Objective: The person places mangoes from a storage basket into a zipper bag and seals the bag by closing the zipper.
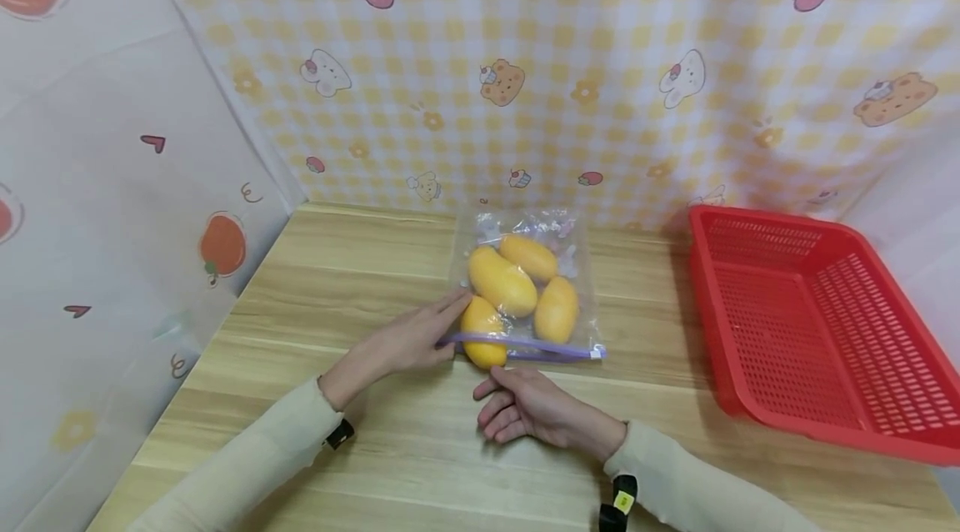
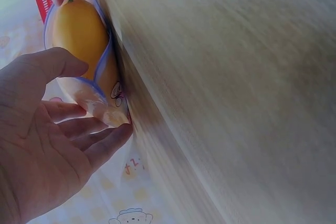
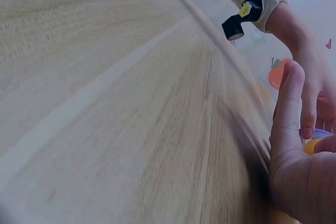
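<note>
A clear zip bag (image 1: 588, 282) with a purple zip edge lies on the table, its mouth toward me. Inside it are several yellow mangoes (image 1: 504, 282). One mango (image 1: 487, 353) at the left pokes partly out of the mouth. My left hand (image 1: 412, 338) lies along the bag's left side, fingers extended; in the left wrist view, the thumb (image 2: 68, 64) reaches over the mouth's edge beside the mango (image 2: 79, 30). Just in front of that mango's end is my right hand (image 1: 532, 409), thumb tip right at it, other fingers loosely bent and holding nothing.
A red plastic basket (image 1: 716, 332) with slotted walls stands at the right of the wooden table (image 1: 360, 265). Behind the table hangs a yellow checked cloth (image 1: 555, 123); a white printed cloth (image 1: 112, 182) borders the left side.
</note>
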Action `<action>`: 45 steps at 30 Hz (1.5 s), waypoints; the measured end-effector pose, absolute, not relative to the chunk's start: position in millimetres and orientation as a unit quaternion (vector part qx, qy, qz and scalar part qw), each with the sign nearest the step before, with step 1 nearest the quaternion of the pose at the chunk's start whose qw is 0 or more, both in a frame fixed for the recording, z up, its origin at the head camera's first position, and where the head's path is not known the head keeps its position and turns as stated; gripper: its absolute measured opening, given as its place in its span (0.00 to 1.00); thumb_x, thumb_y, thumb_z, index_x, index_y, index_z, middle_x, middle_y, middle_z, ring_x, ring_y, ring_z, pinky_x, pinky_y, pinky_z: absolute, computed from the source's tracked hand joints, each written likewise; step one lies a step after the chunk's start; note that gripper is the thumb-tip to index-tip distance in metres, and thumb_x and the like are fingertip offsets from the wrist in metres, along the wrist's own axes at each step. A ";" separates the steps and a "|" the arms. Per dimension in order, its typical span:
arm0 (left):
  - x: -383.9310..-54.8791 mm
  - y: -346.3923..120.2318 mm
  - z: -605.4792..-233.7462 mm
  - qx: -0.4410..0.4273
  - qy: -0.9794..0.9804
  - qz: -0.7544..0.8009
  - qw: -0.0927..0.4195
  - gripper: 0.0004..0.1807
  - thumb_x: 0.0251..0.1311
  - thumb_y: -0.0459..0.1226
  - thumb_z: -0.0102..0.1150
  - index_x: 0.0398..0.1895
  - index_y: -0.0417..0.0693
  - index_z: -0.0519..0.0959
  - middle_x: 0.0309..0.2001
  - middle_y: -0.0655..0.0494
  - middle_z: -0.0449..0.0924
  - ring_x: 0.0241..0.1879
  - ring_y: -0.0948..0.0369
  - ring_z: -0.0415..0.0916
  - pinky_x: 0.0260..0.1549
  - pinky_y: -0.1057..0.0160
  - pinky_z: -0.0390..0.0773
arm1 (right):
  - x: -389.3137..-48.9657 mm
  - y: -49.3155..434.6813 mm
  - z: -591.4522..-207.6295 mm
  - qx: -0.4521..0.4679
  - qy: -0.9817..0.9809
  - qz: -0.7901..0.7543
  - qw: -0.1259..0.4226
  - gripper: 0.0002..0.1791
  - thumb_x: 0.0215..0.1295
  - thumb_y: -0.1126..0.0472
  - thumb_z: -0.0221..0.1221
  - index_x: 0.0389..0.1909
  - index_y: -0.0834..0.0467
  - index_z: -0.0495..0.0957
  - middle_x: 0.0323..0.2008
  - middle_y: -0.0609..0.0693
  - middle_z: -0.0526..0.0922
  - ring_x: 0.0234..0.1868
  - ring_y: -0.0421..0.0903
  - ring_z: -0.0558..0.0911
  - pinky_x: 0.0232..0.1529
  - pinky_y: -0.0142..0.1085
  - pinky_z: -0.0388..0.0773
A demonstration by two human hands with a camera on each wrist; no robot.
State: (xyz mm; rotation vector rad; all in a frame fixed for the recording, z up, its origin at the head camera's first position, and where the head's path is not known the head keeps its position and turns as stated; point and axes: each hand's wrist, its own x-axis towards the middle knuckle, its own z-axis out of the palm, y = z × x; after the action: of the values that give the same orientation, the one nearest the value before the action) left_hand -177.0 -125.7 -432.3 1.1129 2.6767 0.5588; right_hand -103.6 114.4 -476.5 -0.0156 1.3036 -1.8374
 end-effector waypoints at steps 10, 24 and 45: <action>-178.3 -127.0 -435.4 0.374 0.899 0.210 0.091 0.43 0.65 0.35 0.64 0.79 0.34 0.53 0.77 0.35 0.52 0.72 0.45 0.58 0.68 0.49 0.64 | -107.2 108.8 -477.1 -0.008 0.535 -0.726 0.431 0.26 0.84 0.53 0.38 0.53 0.70 0.75 0.31 0.55 0.87 0.27 0.45 0.87 0.29 0.35 0.86; -178.8 -124.4 -435.8 0.371 0.899 0.210 0.097 0.44 0.66 0.37 0.63 0.80 0.36 0.52 0.77 0.36 0.52 0.72 0.45 0.58 0.67 0.49 0.66 | -111.8 95.8 -477.5 -0.019 0.525 -0.732 0.434 0.28 0.85 0.50 0.37 0.53 0.71 0.74 0.31 0.55 0.86 0.27 0.46 0.87 0.30 0.35 0.86; -179.7 -126.8 -433.5 0.367 0.901 0.207 0.105 0.44 0.66 0.37 0.63 0.80 0.36 0.52 0.77 0.35 0.51 0.72 0.43 0.58 0.65 0.47 0.69 | -104.7 82.1 -479.2 0.004 0.466 -0.757 0.459 0.37 0.83 0.40 0.31 0.53 0.70 0.74 0.29 0.53 0.86 0.28 0.45 0.86 0.29 0.34 0.85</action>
State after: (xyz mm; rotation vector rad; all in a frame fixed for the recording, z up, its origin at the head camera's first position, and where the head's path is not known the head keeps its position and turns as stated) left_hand -179.7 -126.8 -433.5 1.0822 2.6547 0.6113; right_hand -104.7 82.1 -479.2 0.0092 1.1469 -1.8629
